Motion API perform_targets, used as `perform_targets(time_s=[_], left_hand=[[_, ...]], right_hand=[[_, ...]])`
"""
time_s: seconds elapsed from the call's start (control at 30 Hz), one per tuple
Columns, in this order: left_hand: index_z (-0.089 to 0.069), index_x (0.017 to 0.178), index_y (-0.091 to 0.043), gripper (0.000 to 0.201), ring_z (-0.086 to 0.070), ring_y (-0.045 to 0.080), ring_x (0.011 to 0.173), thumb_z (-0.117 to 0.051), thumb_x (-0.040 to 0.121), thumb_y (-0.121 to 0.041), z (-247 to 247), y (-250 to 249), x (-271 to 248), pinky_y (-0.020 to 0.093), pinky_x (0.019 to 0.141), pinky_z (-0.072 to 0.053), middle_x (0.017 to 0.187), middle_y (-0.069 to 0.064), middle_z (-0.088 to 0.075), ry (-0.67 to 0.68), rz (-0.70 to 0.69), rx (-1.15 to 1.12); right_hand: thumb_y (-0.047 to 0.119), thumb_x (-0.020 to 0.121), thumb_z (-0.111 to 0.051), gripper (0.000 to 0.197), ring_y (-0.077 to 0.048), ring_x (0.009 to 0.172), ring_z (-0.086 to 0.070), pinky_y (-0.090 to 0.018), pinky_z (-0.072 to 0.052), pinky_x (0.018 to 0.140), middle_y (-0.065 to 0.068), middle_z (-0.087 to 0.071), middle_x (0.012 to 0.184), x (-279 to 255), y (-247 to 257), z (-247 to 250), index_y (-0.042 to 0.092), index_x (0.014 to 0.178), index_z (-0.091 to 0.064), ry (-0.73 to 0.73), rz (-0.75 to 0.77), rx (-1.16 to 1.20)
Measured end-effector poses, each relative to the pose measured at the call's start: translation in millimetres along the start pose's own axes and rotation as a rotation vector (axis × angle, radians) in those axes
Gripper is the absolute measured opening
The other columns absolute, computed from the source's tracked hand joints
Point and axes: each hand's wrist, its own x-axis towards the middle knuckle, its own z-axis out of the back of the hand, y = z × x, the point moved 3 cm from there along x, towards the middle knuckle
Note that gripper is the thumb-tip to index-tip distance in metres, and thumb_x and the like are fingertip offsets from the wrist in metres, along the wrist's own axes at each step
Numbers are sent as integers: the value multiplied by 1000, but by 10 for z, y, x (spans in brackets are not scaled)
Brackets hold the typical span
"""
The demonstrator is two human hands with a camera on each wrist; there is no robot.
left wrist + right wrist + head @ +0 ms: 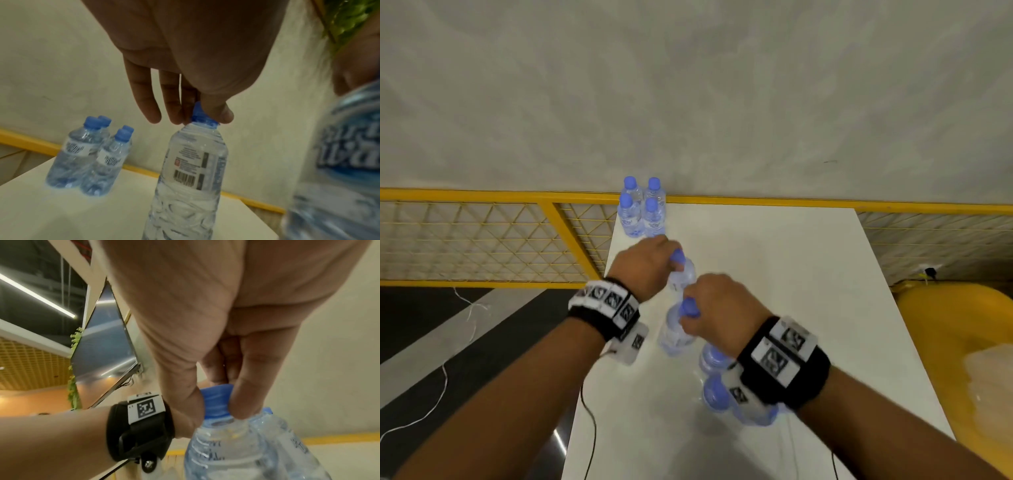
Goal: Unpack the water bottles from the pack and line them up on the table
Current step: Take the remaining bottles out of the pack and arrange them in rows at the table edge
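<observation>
My left hand (654, 262) pinches the blue cap of a clear water bottle (683, 274) (191, 170) over the middle of the white table (791, 274). My right hand (709, 308) pinches the cap of a second bottle (674, 330) (236, 446) just nearer to me. Both bottles hang upright, close together. Several bottles (642, 209) (88, 159) stand in a tight group at the table's far left corner. The pack (726, 383) with more blue-capped bottles lies under my right wrist, partly hidden.
A yellow mesh fence (482, 236) runs behind and left of the table. A yellow rounded object (959, 342) sits to the right. White cables (589, 411) trail from my wrists over the table's near edge.
</observation>
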Motion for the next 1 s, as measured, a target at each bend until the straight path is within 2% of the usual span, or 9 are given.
perform_targets(time_s=[0.1, 0.13, 0.2, 0.3, 0.43, 0.6, 0.73, 0.83, 1.0], left_hand=[[-67, 109, -14, 18, -63, 32, 101, -59, 97, -24, 262, 111, 615, 42, 89, -51, 107, 9, -67, -27, 69, -52], [-68, 109, -12, 17, -64, 32, 102, -60, 97, -21, 321, 152, 840, 39, 89, -49, 108, 10, -69, -25, 93, -36], [-69, 112, -14, 19, -62, 33, 107, -61, 97, -21, 401, 234, 1219, 40, 91, -48, 112, 10, -68, -33, 114, -11], [-67, 117, -23, 22, -58, 29, 114, -57, 97, -25, 311, 479, 1734, 45, 94, -49, 120, 3, -64, 2, 179, 42], [-62, 122, -23, 24, -57, 29, 115, -55, 99, -28, 4, 739, 2244, 48, 94, -52, 123, 4, -62, 91, 201, 175], [-60, 122, -22, 24, -54, 30, 115, -57, 99, -29, -419, 1083, 2545, 47, 93, -51, 120, 5, -62, 121, 216, 267], [-60, 124, -17, 27, -51, 32, 117, -54, 100, -27, -564, 1231, 2632, 49, 94, -50, 121, 8, -60, 115, 214, 232], [-60, 120, -17, 25, -53, 33, 115, -53, 97, -25, -576, 1259, 2647, 51, 93, -51, 117, 8, -60, 95, 212, 204], [-60, 112, -21, 22, -57, 34, 108, -50, 92, -19, -572, 1271, 2637, 48, 89, -51, 114, 8, -61, 112, 187, 208]], right_hand=[[32, 80, -69, 21, -23, 70, -51, -26, -32, 61, -4, -53, 79, 447, -237, 235, 12, 87, -69, -16, -89, 30], [33, 80, -70, 21, -23, 71, -53, -26, -34, 62, -5, -55, 80, 630, -342, 262, 12, 85, -69, -16, -113, 27], [33, 81, -70, 20, -26, 73, -56, -27, -37, 63, -8, -57, 86, 977, -532, 258, 14, 84, -66, -24, -142, 10], [33, 81, -71, 27, -29, 83, -63, -29, -44, 66, -10, -60, 99, 1513, -840, 133, 11, 96, -67, -19, -196, -20], [32, 84, -71, 35, -32, 97, -65, -34, -53, 80, -12, -61, 112, 2088, -1200, -66, 9, 110, -65, -6, -246, -20], [27, 89, -65, 30, -34, 100, -65, -32, -48, 77, -15, -62, 114, 2619, -1471, -275, 7, 112, -65, -16, -264, -16], [26, 86, -69, 23, -32, 93, -66, -28, -42, 66, -13, -65, 104, 2959, -1573, -330, 7, 99, -68, -37, -269, 7], [23, 86, -68, 19, -30, 90, -66, -26, -39, 65, -13, -68, 99, 3120, -1598, -364, 7, 95, -71, -59, -248, 29], [19, 85, -64, 18, -33, 90, -66, -29, -46, 68, -15, -70, 96, 3259, -1541, -409, 7, 97, -68, -120, -230, 25]])
